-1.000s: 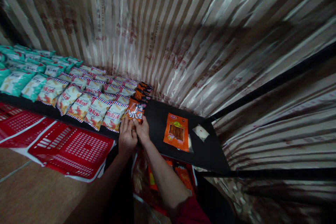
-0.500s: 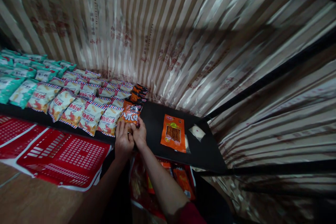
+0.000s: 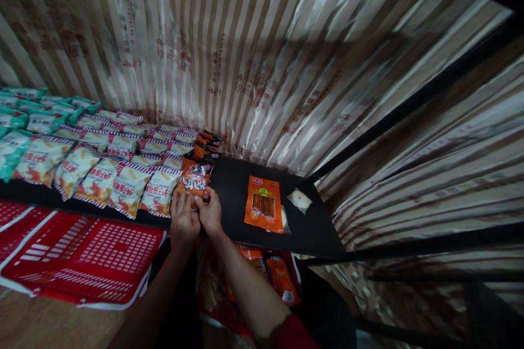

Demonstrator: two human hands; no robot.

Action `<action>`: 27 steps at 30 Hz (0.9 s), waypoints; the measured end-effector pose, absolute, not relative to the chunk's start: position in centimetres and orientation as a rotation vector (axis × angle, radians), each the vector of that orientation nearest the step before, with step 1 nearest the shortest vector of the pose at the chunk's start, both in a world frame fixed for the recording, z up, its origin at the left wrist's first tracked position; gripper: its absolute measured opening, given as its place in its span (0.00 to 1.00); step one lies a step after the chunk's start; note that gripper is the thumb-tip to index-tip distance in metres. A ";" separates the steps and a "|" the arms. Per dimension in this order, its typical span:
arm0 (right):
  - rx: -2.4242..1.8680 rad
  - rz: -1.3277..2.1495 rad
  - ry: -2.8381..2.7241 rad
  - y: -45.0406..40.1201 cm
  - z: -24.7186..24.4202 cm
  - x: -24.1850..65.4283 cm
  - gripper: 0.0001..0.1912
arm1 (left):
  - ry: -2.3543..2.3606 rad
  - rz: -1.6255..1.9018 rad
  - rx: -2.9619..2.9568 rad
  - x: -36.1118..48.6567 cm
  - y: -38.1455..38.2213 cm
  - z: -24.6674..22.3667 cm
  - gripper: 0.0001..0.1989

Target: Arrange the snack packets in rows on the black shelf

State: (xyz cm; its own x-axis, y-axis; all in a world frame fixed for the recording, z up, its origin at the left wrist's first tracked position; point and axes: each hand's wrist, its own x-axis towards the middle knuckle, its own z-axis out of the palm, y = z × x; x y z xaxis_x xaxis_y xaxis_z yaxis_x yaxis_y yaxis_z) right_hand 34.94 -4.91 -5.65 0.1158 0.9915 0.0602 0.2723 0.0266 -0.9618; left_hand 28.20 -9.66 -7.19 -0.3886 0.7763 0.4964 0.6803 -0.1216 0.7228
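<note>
Both my hands are together at the front edge of the black shelf (image 3: pixel 233 196), on an orange-and-black snack bag (image 3: pixel 194 175) with large white lettering. My left hand (image 3: pixel 185 224) holds its lower left part, fingers pointing away from me. With fingers curled, my right hand (image 3: pixel 210 212) grips its lower right corner. The bag's bottom edge is partly hidden by my fingers. Directly left of it lie white snack bags (image 3: pixel 160 191) with striped edges, in rows. More orange-and-black bags (image 3: pixel 207 144) are stacked behind it.
On the shelf's right part lie a flat orange packet (image 3: pixel 264 204) and a small clear packet (image 3: pixel 299 200). Green bags (image 3: pixel 14 150) fill the far left. Below are a red basket (image 3: pixel 118 248) and a container with orange packets (image 3: pixel 282 278). A patterned striped sheet (image 3: pixel 245 54) hangs behind.
The view has shifted, so the shelf's contents appear slightly further left. My hands stay at the lower part of the orange-and-black bag, and more of its front shows.
</note>
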 end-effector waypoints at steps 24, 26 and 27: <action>-1.476 0.863 -1.375 -7.4 -4.8 36.5 0.16 | 1.968 1.551 1.907 29.6 -10.9 -5.9 0.23; -1.475 0.857 -1.390 -7.8 -4.6 37.1 0.15 | 1.945 1.550 1.943 30.0 -11.3 -5.5 0.22; -1.478 0.853 -1.397 -8.1 -4.5 37.4 0.14 | 1.932 1.542 1.967 30.2 -11.5 -5.4 0.22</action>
